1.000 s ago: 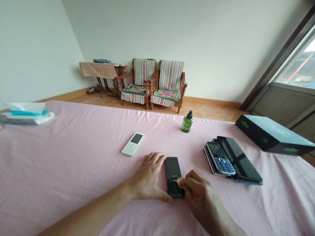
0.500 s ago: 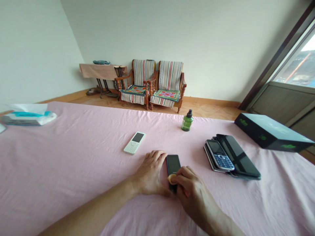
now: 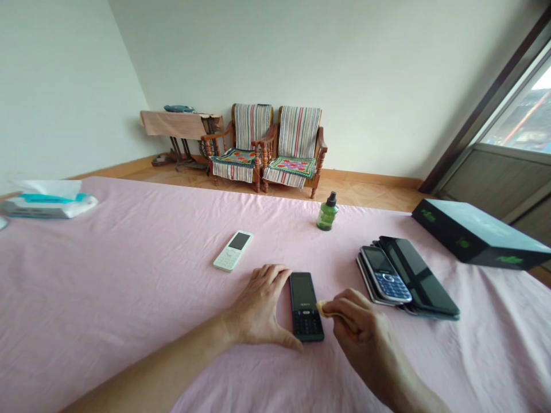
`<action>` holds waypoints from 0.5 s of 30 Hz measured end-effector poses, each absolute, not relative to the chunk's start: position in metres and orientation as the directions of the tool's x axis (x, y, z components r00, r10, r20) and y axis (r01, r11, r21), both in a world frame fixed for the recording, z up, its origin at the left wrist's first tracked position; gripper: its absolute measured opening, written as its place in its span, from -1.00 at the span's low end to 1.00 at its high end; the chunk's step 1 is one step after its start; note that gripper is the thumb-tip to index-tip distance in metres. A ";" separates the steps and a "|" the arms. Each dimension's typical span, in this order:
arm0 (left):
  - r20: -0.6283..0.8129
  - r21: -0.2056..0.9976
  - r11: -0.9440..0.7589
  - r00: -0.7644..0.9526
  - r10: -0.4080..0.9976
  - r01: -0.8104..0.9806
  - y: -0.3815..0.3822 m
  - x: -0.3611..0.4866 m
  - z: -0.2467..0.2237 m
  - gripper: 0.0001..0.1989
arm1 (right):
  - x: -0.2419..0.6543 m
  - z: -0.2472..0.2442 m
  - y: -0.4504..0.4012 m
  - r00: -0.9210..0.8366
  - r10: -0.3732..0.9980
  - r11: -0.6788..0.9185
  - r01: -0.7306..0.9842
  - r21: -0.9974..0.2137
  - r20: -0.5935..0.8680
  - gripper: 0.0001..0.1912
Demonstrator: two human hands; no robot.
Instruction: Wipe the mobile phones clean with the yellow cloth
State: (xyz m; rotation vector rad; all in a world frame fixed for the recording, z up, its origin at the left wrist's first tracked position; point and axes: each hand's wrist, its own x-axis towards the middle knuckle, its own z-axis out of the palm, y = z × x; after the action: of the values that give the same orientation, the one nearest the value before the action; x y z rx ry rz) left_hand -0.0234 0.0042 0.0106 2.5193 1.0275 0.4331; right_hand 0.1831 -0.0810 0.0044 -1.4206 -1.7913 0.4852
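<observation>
Right hand (image 3: 365,330): grip closed on a yellowish cloth (image 3: 333,311), its tip at the right edge of the black phone (image 3: 307,327); touching or not, I can't tell from here.
Left hand (image 3: 261,310): grip open, curved along the phone's left side, thumb by the lower corner.
Phone between them: flat, screen up, on the pink sheet (image 3: 129,269).
Pile on the right: a blue-keyed phone (image 3: 391,285) on top, beside a large dark-screened device (image 3: 424,281).
Past the left hand: a white phone (image 3: 224,261), face up.
Toward the far edge: black box (image 3: 465,235) right, green bottle (image 3: 328,218) upright, tissue pack (image 3: 47,207) left.
By the wall: two wooden armchairs (image 3: 290,137).
</observation>
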 end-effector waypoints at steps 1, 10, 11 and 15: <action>0.136 0.457 -0.657 0.683 0.717 0.599 0.005 -0.023 0.010 0.10 | 0.181 0.003 -0.080 -0.089 0.940 0.309 0.626 -0.716 0.328 -0.72; 0.131 0.456 -0.659 0.688 0.714 0.598 0.004 -0.023 0.009 0.08 | 0.180 0.004 -0.082 -0.234 0.945 0.326 0.648 -0.688 0.227 -0.68; 0.135 0.453 -0.659 0.685 0.716 0.600 0.004 -0.023 0.009 0.08 | 0.180 0.007 -0.084 -0.250 0.945 0.325 0.651 -0.686 0.211 -0.67; 0.146 0.451 -0.662 0.683 0.716 0.598 0.005 -0.023 0.009 0.08 | 0.180 0.018 -0.090 -0.308 0.939 0.325 0.644 -0.693 0.154 -0.65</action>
State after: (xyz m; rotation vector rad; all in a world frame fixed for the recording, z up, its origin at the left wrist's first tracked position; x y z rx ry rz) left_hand -0.0226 0.0048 0.0087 2.5276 1.0296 0.4438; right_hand 0.1803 -0.0898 0.0180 -1.3885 -2.0507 0.7079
